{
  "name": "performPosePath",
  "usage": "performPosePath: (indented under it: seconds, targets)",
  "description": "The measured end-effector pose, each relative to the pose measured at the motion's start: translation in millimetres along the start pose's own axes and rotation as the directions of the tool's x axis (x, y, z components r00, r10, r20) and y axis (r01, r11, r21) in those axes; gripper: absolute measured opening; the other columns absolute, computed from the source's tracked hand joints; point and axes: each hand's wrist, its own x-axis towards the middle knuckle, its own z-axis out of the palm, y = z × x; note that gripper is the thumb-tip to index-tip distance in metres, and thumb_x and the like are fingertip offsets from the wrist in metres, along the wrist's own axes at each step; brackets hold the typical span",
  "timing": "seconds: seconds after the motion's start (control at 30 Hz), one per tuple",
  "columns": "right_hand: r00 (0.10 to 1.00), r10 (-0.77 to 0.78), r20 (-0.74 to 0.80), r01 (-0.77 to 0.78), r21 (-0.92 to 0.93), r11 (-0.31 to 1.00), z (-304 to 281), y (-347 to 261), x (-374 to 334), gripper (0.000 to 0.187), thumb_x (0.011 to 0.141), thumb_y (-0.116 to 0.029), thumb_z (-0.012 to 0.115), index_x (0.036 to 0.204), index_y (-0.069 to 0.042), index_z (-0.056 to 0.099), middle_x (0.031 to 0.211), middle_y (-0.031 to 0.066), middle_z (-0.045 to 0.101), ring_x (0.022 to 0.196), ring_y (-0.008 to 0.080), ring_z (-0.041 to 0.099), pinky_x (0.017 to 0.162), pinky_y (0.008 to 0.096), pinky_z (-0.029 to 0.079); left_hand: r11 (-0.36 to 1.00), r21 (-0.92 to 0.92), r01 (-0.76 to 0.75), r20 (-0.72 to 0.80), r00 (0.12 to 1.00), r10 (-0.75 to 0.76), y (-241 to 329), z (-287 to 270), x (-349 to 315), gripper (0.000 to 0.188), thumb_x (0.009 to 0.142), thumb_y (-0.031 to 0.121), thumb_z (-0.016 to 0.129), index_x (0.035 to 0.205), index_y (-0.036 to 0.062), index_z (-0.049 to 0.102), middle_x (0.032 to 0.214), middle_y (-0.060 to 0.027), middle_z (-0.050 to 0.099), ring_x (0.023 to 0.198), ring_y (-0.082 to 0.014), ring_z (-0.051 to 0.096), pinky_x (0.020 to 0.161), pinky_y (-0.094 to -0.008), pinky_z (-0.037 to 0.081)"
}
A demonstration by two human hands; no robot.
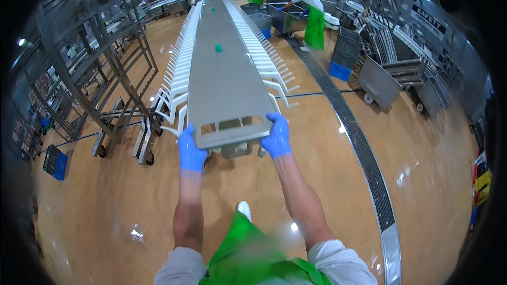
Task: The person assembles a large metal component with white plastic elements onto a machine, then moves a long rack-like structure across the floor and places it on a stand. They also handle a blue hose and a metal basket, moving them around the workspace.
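A long stainless steel table or cart (224,87) stretches away from me, its near end having a slotted frame. My left hand (191,151), in a blue glove, is closed around the near left corner. The near right corner is gripped by my right hand (277,136), also blue-gloved, its thumb side over the edge. Rows of white prongs (179,82) stick out along the left side, and matching white prongs (253,55) line the right. On the metal top lies a small green crumpled thing (218,48); its kind is too small to tell.
A tall metal rack on wheels (90,74) stands left, near a blue and grey crate (56,162). A drain channel (356,126) crosses the wet tan floor at right. Beyond are metal bins (377,82), stacked crates (346,53) and a person in a green apron (313,24) bending over a tub.
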Motion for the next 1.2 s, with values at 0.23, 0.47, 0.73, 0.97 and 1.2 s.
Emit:
performPosePath:
  seconds: [0.23,0.47,0.73,0.97,1.2]
  targets:
    - [1.000,-0.025,-0.006,0.024,-0.079,0.997,0,-22,51,0.025,0.090,-0.020,0.050,0.108,-0.002,0.055,0.094,0.0110,0.063,0.079,0.0222,0.062,0.064,0.0333,0.053,0.999,0.028,-0.022,0.015,1.000,0.021,-15,28,53,0.040,0.092,0.029,0.052,0.120,0.0005,0.051,0.112,-0.0123,0.057,0.100,-0.0285,0.056,0.088,-0.0472,0.047]
    - [0.999,-0.013,0.041,0.017,-0.105,0.994,-17,-30,44,0.014,0.089,-0.014,0.055,0.099,-0.006,0.056,0.081,0.0050,0.059,0.064,0.0158,0.058,0.050,0.0268,0.049,0.999,-0.032,-0.042,0.001,0.999,0.042,-28,31,50,0.036,0.096,0.026,0.047,0.120,0.0000,0.049,0.114,-0.0138,0.056,0.101,-0.0273,0.056,0.086,-0.0455,0.049]
    - [0.990,0.067,-0.126,-0.059,0.064,0.996,2,-24,29,0.034,0.080,-0.010,0.052,0.113,-0.001,0.050,0.094,0.0137,0.059,0.083,0.0275,0.061,0.074,0.0409,0.054,0.986,-0.162,0.034,0.032,0.999,-0.029,-16,41,13,0.033,0.093,0.023,0.047,0.119,0.0027,0.050,0.112,-0.0107,0.058,0.100,-0.0257,0.057,0.093,-0.0442,0.044]
    - [0.972,-0.023,-0.234,0.030,0.029,0.999,19,-28,1,0.032,0.076,-0.005,0.052,0.107,-0.001,0.053,0.093,0.0095,0.058,0.085,0.0213,0.059,0.076,0.0371,0.052,0.062,0.900,-0.432,0.301,0.717,0.629,-20,52,-22,0.023,0.079,0.002,0.059,0.102,-0.0022,0.057,0.084,-0.0064,0.055,0.080,-0.0132,0.054,0.072,-0.0298,0.048]
    - [0.992,-0.094,-0.088,0.100,0.066,0.993,37,-34,-5,0.037,0.072,-0.007,0.055,0.108,0.001,0.054,0.097,0.0130,0.058,0.092,0.0234,0.058,0.082,0.0382,0.049,0.682,0.680,-0.268,-0.165,0.851,0.498,-3,71,-19,0.047,0.068,0.005,0.070,0.110,-0.0008,0.050,0.098,-0.0107,0.053,0.086,-0.0192,0.055,0.077,-0.0328,0.048]
